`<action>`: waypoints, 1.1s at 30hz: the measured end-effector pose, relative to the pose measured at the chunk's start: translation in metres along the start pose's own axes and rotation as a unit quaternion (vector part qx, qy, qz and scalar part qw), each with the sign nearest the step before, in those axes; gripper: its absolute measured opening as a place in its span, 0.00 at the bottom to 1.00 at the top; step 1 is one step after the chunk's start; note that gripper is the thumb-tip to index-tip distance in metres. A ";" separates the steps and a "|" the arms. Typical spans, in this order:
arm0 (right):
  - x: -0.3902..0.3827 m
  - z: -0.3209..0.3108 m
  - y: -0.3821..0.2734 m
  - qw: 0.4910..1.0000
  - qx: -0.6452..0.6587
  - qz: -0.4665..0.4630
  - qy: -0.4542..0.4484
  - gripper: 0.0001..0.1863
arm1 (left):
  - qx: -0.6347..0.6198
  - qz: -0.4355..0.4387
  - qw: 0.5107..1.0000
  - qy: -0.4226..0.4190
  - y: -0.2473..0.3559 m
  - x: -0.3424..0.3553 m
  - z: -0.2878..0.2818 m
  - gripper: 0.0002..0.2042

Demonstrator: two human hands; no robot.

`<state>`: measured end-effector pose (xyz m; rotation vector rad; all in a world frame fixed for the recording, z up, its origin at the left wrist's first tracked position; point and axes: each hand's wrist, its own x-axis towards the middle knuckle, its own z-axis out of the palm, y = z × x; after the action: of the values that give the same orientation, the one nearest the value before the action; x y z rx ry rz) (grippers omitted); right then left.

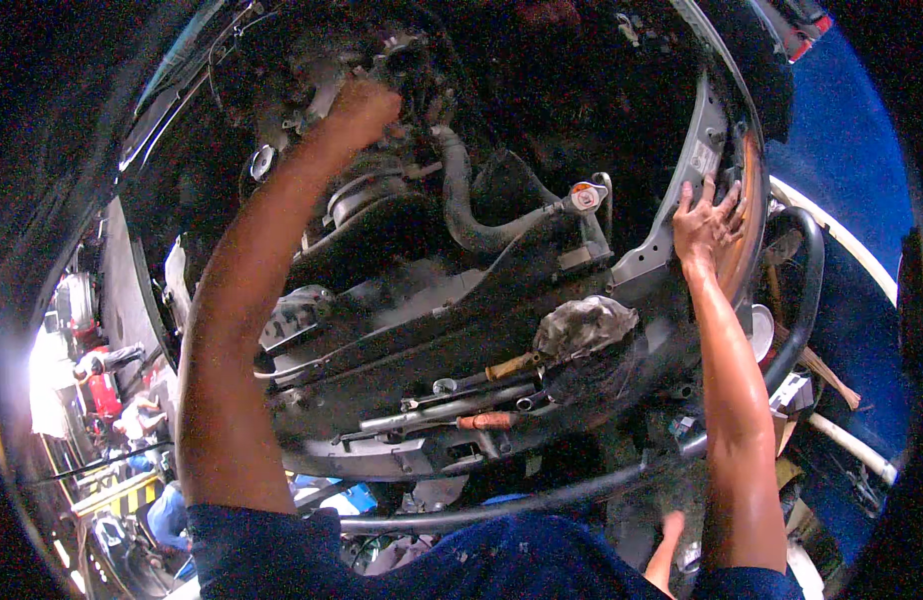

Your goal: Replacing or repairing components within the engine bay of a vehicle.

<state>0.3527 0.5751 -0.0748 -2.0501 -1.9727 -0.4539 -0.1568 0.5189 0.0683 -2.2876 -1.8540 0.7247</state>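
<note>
I lean over a car's engine bay. My left hand (370,108) reaches deep among dark engine parts at the far side, left of the upper end of a thick radiator hose (462,185). Its fingers are hidden, so whatever they touch cannot be made out. On the right, my right hand (709,228) lies with fingers spread on the edge of the fender (747,215), holding nothing. The hose curves toward a radiator cap (586,197) with an orange and white top. Below my left hand sits a round ribbed part (367,197).
Along the near front ledge lie an orange-handled tool (485,422), a metal bar (412,412), other hand tools and a crumpled grey rag or bag (587,328). A dark tubular bar (582,487) crosses before me. People (137,415) work at far left. A bare limb (668,545) shows below.
</note>
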 end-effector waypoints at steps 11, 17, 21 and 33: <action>0.001 -0.003 0.000 1.000 0.022 -0.005 0.009 0.30 | 0.025 0.033 0.997 0.068 -0.003 0.000 -0.001 0.09; 0.005 -0.006 0.003 1.000 0.006 -0.003 -0.005 0.30 | 0.023 -0.007 0.998 0.053 -0.002 0.004 0.000 0.08; 0.004 -0.006 0.002 1.000 0.003 -0.002 -0.008 0.30 | 0.021 0.036 0.994 0.102 -0.008 0.005 0.009 0.08; 0.003 -0.003 0.001 1.000 -0.005 0.000 -0.003 0.29 | -0.007 0.013 0.998 0.056 -0.008 -0.001 0.002 0.09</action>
<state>0.3536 0.5763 -0.0708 -2.0598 -1.9790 -0.4590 -0.1649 0.5192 0.0703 -2.3140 -1.7882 0.5767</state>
